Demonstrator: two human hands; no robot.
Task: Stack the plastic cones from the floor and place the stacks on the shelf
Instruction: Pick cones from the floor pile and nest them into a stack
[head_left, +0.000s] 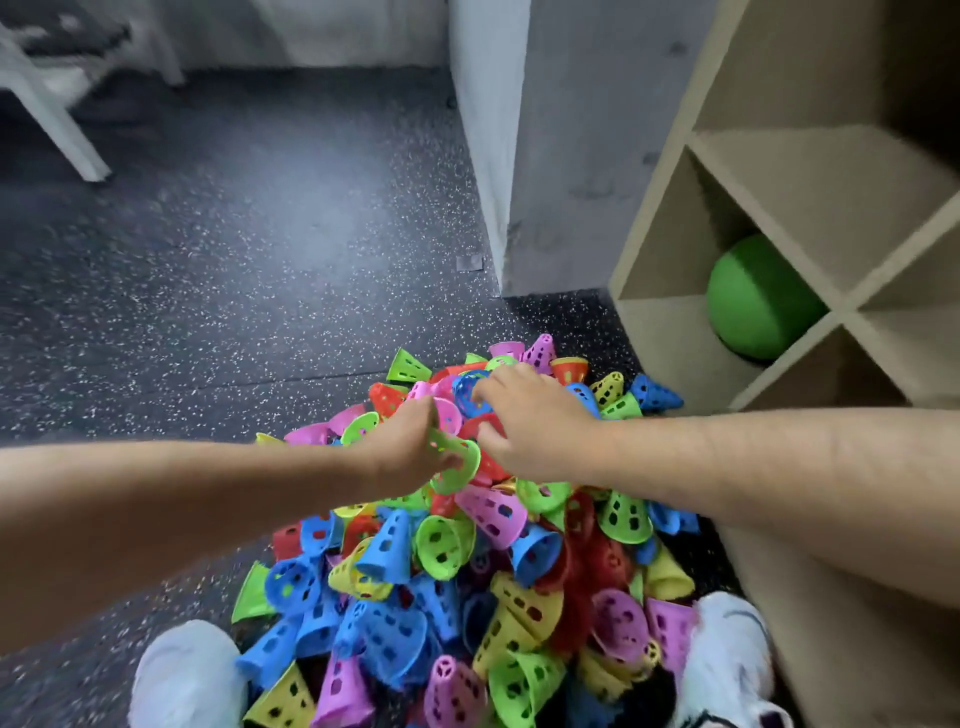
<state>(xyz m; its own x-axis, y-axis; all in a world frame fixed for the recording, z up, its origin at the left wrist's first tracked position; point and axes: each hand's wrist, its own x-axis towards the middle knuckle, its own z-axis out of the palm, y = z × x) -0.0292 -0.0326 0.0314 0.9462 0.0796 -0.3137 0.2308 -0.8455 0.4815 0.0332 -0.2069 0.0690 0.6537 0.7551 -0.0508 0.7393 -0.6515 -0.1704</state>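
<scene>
L hand (410, 447) pinches a lime-green perforated plastic cone (457, 465), thumb & fingers curled round its rim, just above the heap of multicolour plastic cones (395, 597) piled on the dark speckled floor (208, 312) btwn two white shoes (187, 675). R hand (535, 421), just beyond, lays bent fingers on a blue perforated plastic cone (467, 395) at the heap's top; can't tell if it grips. Farther right stands the beige wooden cubby shelf (779, 171) w/ a green ball (753, 301) in one lower compartment.
</scene>
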